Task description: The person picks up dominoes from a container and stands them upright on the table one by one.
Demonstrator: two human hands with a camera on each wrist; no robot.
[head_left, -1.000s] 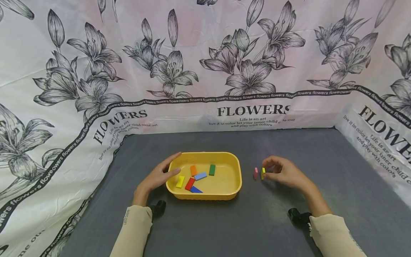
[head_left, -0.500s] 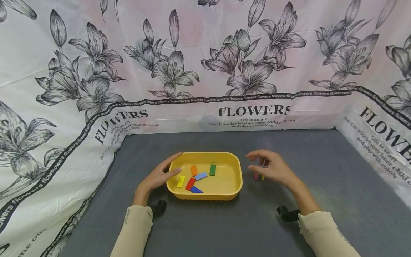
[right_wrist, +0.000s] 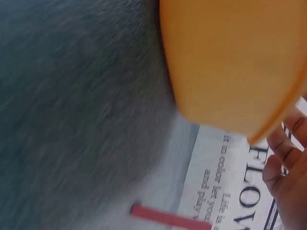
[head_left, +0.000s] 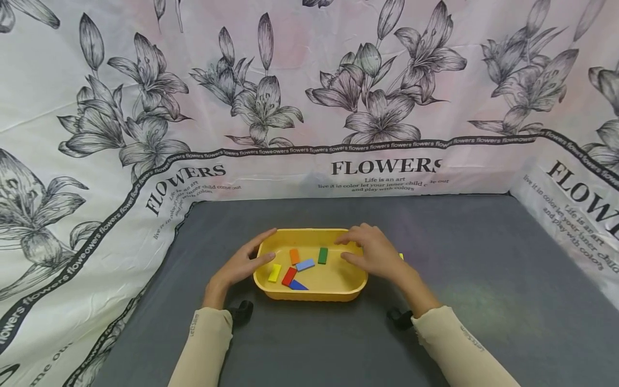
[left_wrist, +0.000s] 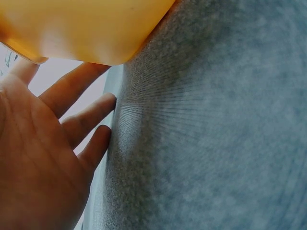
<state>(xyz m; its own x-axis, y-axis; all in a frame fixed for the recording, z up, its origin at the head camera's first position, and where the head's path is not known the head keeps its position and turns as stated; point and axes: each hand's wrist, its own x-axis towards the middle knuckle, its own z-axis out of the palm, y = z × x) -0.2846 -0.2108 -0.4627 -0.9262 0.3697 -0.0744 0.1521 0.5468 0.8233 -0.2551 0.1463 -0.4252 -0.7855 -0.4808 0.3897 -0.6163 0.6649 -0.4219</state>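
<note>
My left hand [head_left: 240, 266] holds the left end of a shallow yellow tray [head_left: 333, 295], its thumb over the rim and fingers along the outside. In the left wrist view, the fingers [left_wrist: 76, 86] reach under the tray's wall. My right hand [head_left: 374, 251] hovers over the tray's right end, fingers loosely bent, with nothing visible between them. Inside the tray lie small blocks: orange [head_left: 294, 256], light blue [head_left: 305, 264], green [head_left: 323, 255], yellow [head_left: 274, 273], red [head_left: 289, 277] and dark blue [head_left: 298, 286].
Right of the tray, a yellow block [head_left: 401, 256] peeks out behind my right hand. A pinkish-red block [right_wrist: 170, 219] stands on the grey table [head_left: 483, 269], visible only in the right wrist view. Flower-printed cloth [head_left: 275, 177] borders the table at the back and sides.
My right hand has let go of the upright yellow block and moved left, over the tray's right end. My left hand has stayed at the tray's left end.
</note>
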